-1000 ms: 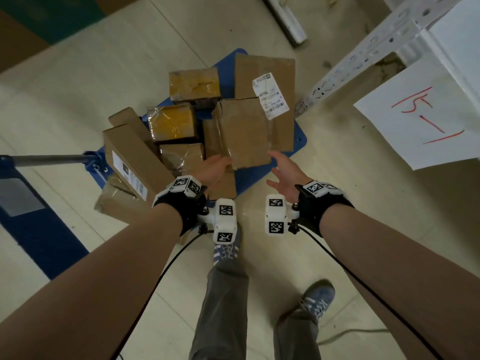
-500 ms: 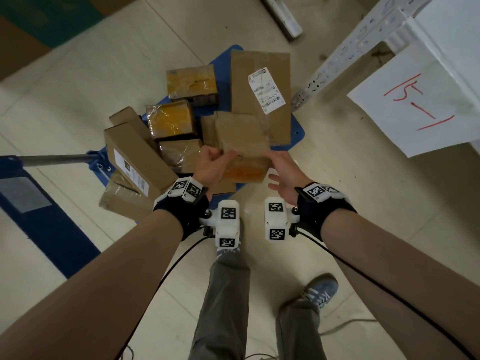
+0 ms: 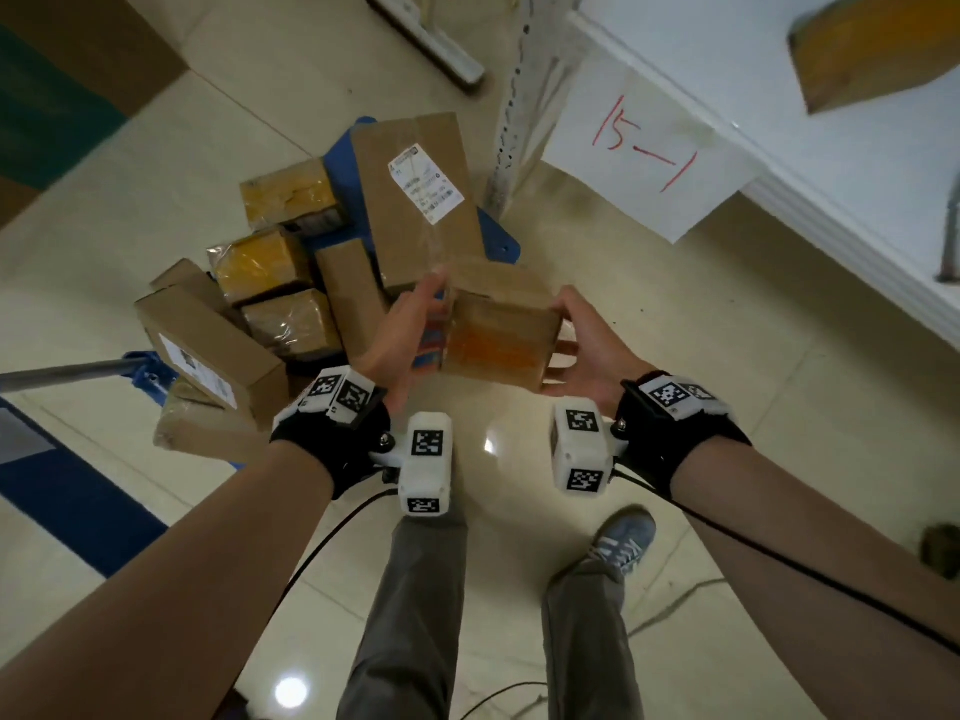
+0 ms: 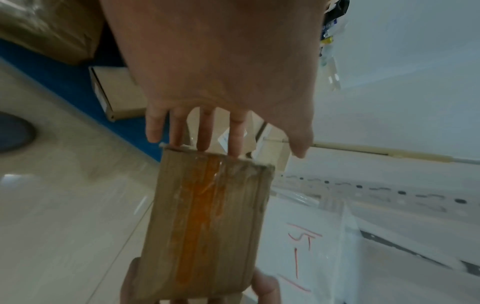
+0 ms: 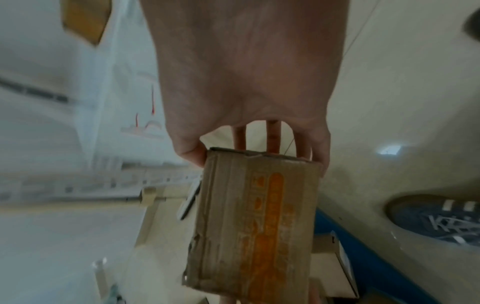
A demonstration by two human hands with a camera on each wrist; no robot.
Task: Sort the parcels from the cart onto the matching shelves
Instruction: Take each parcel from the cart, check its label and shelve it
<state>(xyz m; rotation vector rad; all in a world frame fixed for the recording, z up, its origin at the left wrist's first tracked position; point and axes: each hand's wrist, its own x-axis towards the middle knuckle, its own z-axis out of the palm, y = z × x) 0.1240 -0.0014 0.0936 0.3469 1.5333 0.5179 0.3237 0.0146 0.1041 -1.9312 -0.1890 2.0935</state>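
Note:
A small brown cardboard parcel [image 3: 498,345] with a strip of orange tape hangs in the air between my two hands, just in front of the blue cart [image 3: 501,244]. My left hand [image 3: 405,335] grips its left end, fingers [image 4: 205,131] behind the parcel [image 4: 207,222]. My right hand [image 3: 587,350] holds the right end, thumb [image 5: 192,156] at the corner of the parcel [image 5: 257,222] and fingers behind it. Several other parcels lie piled on the cart, among them a long box with a white label [image 3: 421,200]. A white shelf [image 3: 779,127] at the right carries a paper sign [image 3: 649,148] marked 15-1 in red.
Another brown parcel [image 3: 872,49] lies on the shelf at top right. The shelf's perforated upright [image 3: 519,111] stands right beside the cart. The cart handle [image 3: 67,374] reaches left over a blue mat [image 3: 78,501]. My shoe [image 3: 623,543] is on the tiled floor below.
The parcel has come up off the pile and toward me. My right hand, open beside it before, now holds its right end. The view has swung toward the shelf.

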